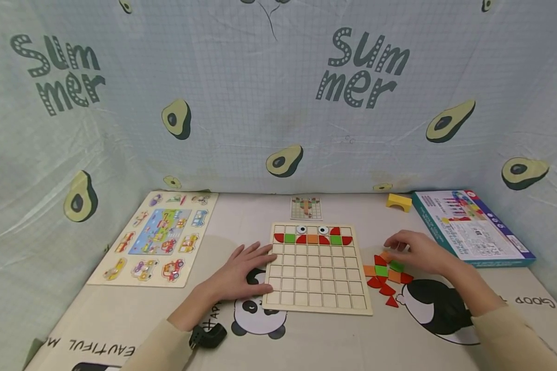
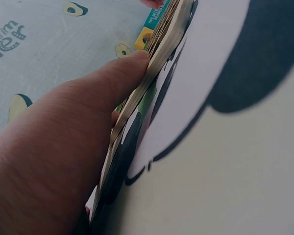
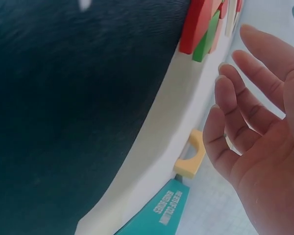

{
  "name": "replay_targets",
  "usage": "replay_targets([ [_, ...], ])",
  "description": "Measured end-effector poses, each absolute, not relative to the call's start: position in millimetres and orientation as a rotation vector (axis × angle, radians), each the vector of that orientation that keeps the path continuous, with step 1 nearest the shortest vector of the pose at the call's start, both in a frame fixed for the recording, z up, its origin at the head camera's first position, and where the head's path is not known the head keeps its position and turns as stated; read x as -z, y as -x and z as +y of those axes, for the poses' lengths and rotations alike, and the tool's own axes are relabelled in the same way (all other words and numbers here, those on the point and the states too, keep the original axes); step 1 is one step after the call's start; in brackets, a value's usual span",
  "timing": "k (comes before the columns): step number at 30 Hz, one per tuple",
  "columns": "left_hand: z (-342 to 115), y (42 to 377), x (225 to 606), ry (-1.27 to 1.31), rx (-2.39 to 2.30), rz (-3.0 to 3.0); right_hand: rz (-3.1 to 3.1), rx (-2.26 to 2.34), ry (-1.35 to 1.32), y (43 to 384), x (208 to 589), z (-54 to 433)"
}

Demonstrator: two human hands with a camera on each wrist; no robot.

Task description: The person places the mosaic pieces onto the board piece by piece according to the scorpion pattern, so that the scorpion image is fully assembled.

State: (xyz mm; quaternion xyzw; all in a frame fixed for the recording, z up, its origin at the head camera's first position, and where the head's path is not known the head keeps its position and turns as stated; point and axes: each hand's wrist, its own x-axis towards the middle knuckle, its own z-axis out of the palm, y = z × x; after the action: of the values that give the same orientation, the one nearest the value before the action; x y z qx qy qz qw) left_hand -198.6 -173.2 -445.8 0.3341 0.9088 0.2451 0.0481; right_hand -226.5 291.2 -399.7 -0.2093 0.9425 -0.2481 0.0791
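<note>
A wooden grid board (image 1: 320,283) lies in the middle of the table. Along its upper rows sit red quarter-round pieces, green squares (image 1: 290,238), an orange square (image 1: 312,239) and two eye pieces (image 1: 301,230). My left hand (image 1: 243,270) rests at the board's left edge with fingers spread; in the left wrist view its thumb (image 2: 130,63) touches the rim. Just right of the board is a loose cluster of red, green and orange pieces (image 1: 393,276). Above its far side hovers my right hand (image 1: 418,251), fingers loosely bent. The right wrist view shows nothing between those fingers (image 3: 255,112).
Behind the board lies a small pattern card (image 1: 306,208). A picture puzzle board (image 1: 192,265) is at the left. A teal-edged box (image 1: 480,226) and a yellow arch block (image 1: 398,202) stand at the back right. A black device (image 1: 209,336) is by my left wrist.
</note>
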Motion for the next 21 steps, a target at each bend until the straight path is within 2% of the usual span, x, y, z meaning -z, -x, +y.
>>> replay_targets([
  [21,-173.0,199.0,445.9,-1.04,-0.763,2.767,2.804,0.743,0.685,221.4,406.4,293.7],
])
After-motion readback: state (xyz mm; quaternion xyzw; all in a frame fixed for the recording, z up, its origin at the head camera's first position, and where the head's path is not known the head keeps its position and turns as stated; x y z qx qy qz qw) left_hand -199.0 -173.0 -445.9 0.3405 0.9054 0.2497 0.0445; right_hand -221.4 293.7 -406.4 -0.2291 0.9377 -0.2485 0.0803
